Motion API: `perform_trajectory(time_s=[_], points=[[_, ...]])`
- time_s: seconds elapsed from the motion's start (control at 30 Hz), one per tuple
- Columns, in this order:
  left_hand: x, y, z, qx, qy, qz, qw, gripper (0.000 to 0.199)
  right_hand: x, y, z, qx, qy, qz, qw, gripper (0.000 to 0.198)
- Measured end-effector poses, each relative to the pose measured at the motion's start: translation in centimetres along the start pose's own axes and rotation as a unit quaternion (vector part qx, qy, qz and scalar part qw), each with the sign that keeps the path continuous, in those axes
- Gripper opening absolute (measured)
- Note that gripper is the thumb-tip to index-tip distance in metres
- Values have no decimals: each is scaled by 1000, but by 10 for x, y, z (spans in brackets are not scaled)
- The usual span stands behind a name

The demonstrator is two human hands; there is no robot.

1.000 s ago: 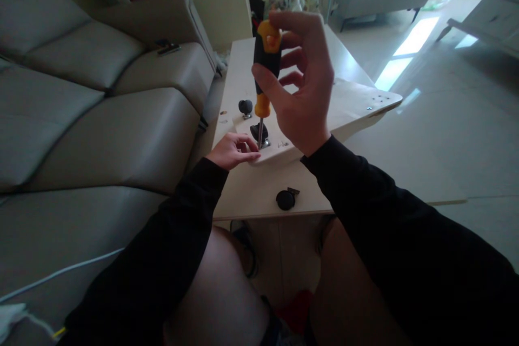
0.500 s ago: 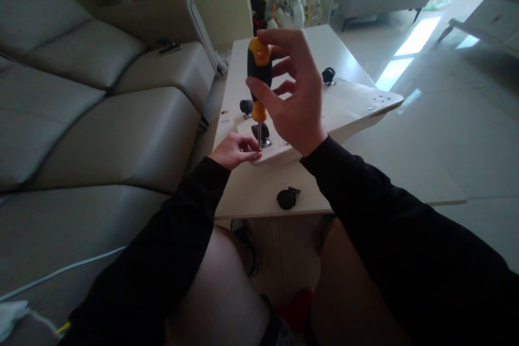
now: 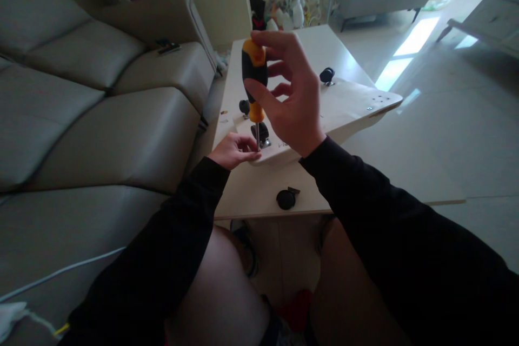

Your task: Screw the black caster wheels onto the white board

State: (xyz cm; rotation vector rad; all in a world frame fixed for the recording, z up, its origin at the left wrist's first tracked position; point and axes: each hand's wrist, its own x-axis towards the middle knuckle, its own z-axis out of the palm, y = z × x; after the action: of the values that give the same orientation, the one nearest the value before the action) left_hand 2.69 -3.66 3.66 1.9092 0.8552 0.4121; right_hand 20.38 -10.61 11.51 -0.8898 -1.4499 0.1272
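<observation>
My right hand (image 3: 294, 89) grips the handle of a yellow and black screwdriver (image 3: 254, 67), thumb on one side and fingers on the other. The screwdriver stands nearly upright, its metal shaft pointing down at the mounting plate of a black caster wheel (image 3: 259, 132). That caster sits near the front corner of a white board (image 3: 344, 105). Beside the screwdriver's tip, my left hand (image 3: 235, 150) has its thumb and fingers pinched together at the board's corner; whatever lies between them is too small to make out.
Two more casters, one at the left (image 3: 244, 107) and one farther back (image 3: 327, 75), stand on the board. A loose caster (image 3: 286, 199) lies near the front edge of the white table (image 3: 243, 194). A grey sofa (image 3: 133, 135) runs along the left.
The screwdriver's handle and my right hand have shifted slightly left, tilting the handle a little more. My left hand stays at the tip.
</observation>
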Motion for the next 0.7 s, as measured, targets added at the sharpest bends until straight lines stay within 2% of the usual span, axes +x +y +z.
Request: perform_trajectory(time_s=[0.23,0.47,0.7], points=[[0,-2,0,-8,-10,15,1000,31,1,-6,0,12,-27,55,998,44],[2,-2,-2,9,-16,30,999,32,0,-4,0,-1,-44,60,997,45],[0,0,-2,1,-18,31,999,26,2,-6,0,10,-1,44,999,42]])
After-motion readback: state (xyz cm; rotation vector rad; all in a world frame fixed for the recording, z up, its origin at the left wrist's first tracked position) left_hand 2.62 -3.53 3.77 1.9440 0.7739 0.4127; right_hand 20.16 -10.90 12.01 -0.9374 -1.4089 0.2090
